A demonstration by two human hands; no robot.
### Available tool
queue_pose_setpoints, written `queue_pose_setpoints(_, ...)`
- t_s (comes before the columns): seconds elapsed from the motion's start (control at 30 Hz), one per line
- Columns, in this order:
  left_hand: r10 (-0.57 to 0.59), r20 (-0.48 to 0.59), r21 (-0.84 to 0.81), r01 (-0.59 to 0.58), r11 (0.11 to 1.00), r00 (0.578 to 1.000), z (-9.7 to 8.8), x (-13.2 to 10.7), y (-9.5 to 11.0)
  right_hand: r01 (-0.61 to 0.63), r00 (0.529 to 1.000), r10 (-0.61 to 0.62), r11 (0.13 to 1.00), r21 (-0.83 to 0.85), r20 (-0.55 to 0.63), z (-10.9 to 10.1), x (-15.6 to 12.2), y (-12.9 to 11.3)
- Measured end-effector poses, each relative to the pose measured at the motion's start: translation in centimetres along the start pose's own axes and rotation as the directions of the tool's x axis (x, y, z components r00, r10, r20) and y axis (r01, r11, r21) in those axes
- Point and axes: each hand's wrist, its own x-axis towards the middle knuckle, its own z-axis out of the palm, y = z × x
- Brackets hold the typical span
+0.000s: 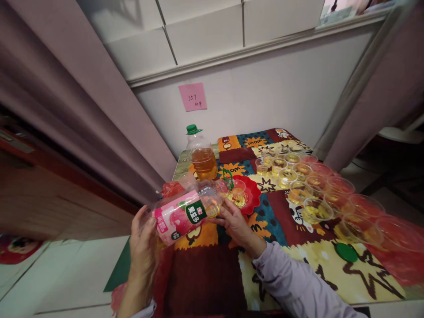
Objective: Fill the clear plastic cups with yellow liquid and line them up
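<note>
A clear juice bottle [180, 217] with a pink label lies tilted almost level between my hands. Its mouth, with a green ring handle [228, 177] at the neck, points right over a clear plastic cup [238, 190]. That cup holds some yellow liquid and stands on a red scalloped plate [254, 198]. My left hand [144, 236] is wrapped round the bottle's base end. Fingers of my right hand [237, 224] support the bottle from below near its shoulder. A little yellow liquid shows inside the bottle near the shoulder.
Several clear cups [287, 177] of yellow liquid stand in rows on the right. Behind the held bottle stands a large bottle [203, 162] of amber liquid with a green cap. A loose green cap [346, 252] lies on the patterned mat [205, 278]. A pink note [192, 97] hangs on the wall.
</note>
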Motion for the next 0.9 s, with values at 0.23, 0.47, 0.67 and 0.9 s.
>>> queue_pose_setpoints(0.23,-0.007,0.005,-0.068,0.008,0.998,1.000,-0.2,-0.1,-0.9,0.003,1.000,-0.003,1.000,-0.021,-0.030,-0.1,0.0,-0.4)
queue_pose_setpoints(0.47,0.041,0.024,-0.137,-0.038,0.990,0.999,-0.4,-0.2,-3.9,0.032,0.997,-0.039,0.993,-0.115,-0.065,-0.2,0.1,-1.5)
queue_pose_setpoints(0.67,0.046,0.009,-0.238,-0.042,0.970,0.999,-0.5,-0.1,-6.5,0.066,0.996,-0.077,0.980,-0.189,-0.054,-0.9,0.3,-1.7)
queue_pose_setpoints(0.9,0.056,0.025,-0.272,-0.047,0.961,0.998,-0.9,-1.2,-7.4,0.078,0.997,-0.082,0.953,-0.292,-0.001,0.2,-0.2,-2.8)
